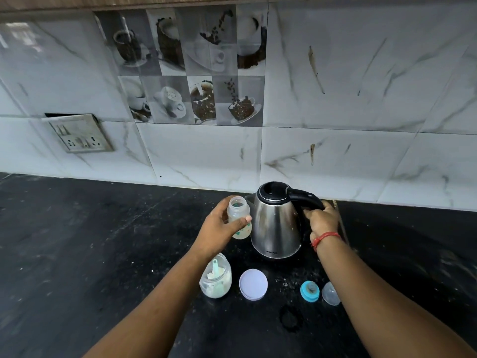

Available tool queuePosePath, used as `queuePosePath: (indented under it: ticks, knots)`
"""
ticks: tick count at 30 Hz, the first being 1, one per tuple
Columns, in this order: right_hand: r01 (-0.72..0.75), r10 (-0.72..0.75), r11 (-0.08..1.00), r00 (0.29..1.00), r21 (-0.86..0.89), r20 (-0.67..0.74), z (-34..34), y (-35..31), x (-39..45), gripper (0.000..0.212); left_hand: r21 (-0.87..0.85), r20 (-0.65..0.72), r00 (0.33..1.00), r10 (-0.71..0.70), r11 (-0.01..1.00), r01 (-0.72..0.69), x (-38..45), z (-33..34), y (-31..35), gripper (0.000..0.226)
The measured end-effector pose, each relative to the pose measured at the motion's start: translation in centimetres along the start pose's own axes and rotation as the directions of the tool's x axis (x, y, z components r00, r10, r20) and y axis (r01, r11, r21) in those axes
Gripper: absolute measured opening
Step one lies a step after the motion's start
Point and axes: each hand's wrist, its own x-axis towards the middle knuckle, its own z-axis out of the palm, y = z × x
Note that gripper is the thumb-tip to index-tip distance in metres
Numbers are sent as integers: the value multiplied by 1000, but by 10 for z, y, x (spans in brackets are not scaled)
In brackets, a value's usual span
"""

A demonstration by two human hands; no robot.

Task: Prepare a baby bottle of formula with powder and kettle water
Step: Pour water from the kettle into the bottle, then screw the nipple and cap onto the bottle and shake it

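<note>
A wall of white marble-veined tiles [361, 86] fills the upper half of the frame, with a block of grey coffee-cup picture tiles [191, 65] at upper centre and a strip of wood-grain cabinet [129, 1] along the very top edge. At left, a metal switch-and-socket plate [80, 136] sits tilted in the wall, a dark gap showing above it. Brownish streaks mark the tiles at right of centre.

Below runs a black speckled stone countertop [77, 254] — it spans the whole lower half, dusted with pale powder specks near the middle.

At centre stands a stainless steel kettle [275, 223] with its lid open and a black handle; the right hand [322, 218], a red thread at the wrist, is clenched around that handle. Just left of the kettle, the left hand [222, 226] grasps the open baby bottle [238, 215] upright, beside the kettle's body, with a little pale content at its bottom.

Lower in the frame, a glass jar of white powder [215, 280] holds a pale green scoop [216, 267]. To its right lie a round white lid [253, 284], a blue bottle collar with teat [309, 291] and a clear bottle cap [330, 293] — all apart from one another on the counter.
</note>
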Motion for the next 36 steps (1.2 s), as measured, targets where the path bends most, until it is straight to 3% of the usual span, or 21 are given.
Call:
queuePosePath:
  ticks: [3,11,13,15,19,21,23,25,27,29,31,36]
  knots:
    - [-27,27,1000,999,1,42,-7,9,12,39,-9,5,1000,-5,1000,5,2,1,-2,37]
    - [41,11,965,981,-259,196,-39,19,27,36,-12,40,999,7,1000,-7,4,7,-3,37]
    - [16,52,941,980,-337,193,-43,16,26,36,-23,51,999,11,1000,-10,3,9,-4,37]
    - [-4,56,886,994,-464,98,-48,13,21,34,-32,60,998,7,999,-5,0,12,-4,38]
    - [61,-147,790,985,-610,-91,-64,24,-6,40,-31,91,996,5,1000,-2,-6,19,-4,39]
    - [182,-271,733,962,-655,-35,-72,34,-21,33,-23,103,995,5,1000,-2,-10,22,-5,41]
    - [317,-333,663,936,-678,112,-79,45,-36,21,-30,117,993,2,1000,1,-13,27,-7,43]
    - [423,-329,578,903,-698,275,-87,54,-47,14,-39,126,992,-1,999,6,-17,31,-9,42]
    - [510,-247,430,860,-745,446,-93,63,-55,27,-20,138,990,-3,1000,5,-22,34,-12,40]
    - [572,-104,177,820,-801,563,-98,71,-59,51,2,151,989,0,1000,0,-26,37,-15,40]
    - [607,26,-92,794,-789,607,-101,79,-61,61,13,155,988,-6,1000,4,-30,40,-18,42]
    - [652,75,-320,740,-687,668,-105,95,-70,47,56,179,984,-23,998,13,-38,45,-24,47]
